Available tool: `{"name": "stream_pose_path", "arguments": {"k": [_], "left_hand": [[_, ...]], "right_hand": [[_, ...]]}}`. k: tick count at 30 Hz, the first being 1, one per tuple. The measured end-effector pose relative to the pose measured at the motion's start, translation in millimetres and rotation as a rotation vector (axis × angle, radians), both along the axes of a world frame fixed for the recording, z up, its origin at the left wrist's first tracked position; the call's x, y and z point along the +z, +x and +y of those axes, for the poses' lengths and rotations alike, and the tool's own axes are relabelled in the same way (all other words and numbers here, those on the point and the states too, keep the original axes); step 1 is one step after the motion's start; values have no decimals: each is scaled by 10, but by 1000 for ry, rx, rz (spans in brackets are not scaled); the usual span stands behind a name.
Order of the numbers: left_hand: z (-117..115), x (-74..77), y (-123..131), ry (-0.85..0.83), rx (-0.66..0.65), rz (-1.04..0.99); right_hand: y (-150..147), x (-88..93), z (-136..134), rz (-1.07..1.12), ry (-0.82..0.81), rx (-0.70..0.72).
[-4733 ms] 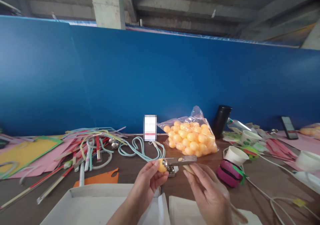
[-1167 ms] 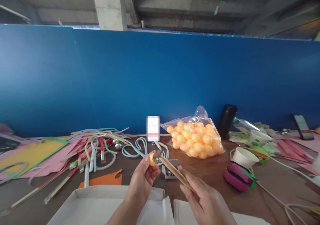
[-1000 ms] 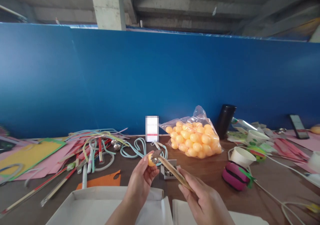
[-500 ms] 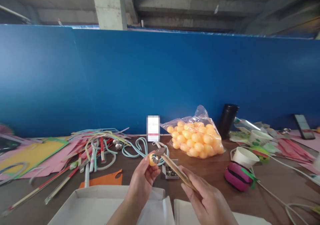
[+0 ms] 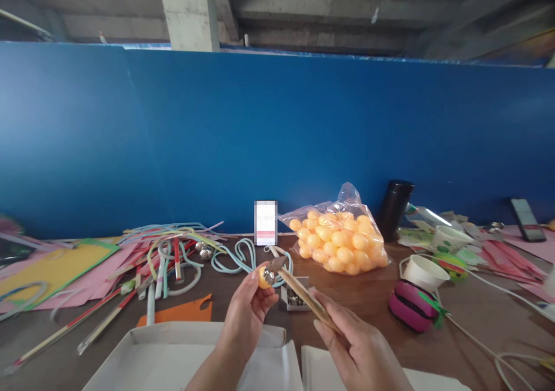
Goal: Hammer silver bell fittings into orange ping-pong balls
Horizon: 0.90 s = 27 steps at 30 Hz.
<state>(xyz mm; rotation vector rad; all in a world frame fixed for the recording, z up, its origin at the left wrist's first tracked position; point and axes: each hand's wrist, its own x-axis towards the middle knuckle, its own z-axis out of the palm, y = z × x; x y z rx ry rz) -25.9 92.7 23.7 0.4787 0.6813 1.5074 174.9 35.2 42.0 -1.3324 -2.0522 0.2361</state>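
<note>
Between the thumb and fingers of my left hand (image 5: 247,310) is an orange ball (image 5: 263,277), with silvery metal pieces (image 5: 270,272) on its right side. My right hand (image 5: 353,336) is closed round the wooden handle of a small hammer (image 5: 310,298). The hammer's dark head (image 5: 277,262) is right at the metal-covered side of the ball. Just behind and below the handle, a small box (image 5: 297,304) holds little metal pieces. A clear bag of orange balls (image 5: 342,243) lies beyond my right hand.
White open boxes (image 5: 173,350) lie at the near edge. Left are coloured cords, sticks and paper (image 5: 56,269). Right are a black bottle (image 5: 396,209), a white cup (image 5: 425,273), a purple pouch (image 5: 411,305) and a white cable. A blue partition (image 5: 260,136) stands behind.
The ball has turned slightly in my left hand, and more of its silvery side shows. The hammer head has shifted very slightly; both hands are almost where they were.
</note>
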Motion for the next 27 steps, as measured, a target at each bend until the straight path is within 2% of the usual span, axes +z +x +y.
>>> {"name": "stream_pose_path", "arguments": {"k": [19,27], "left_hand": [[2,6,-5,7,-13,57],[-2,12,4,13,-12,19]], "right_hand": [[-15,17,-2,-25,-56,5],[14,43,-12,58,14,-26]]}}
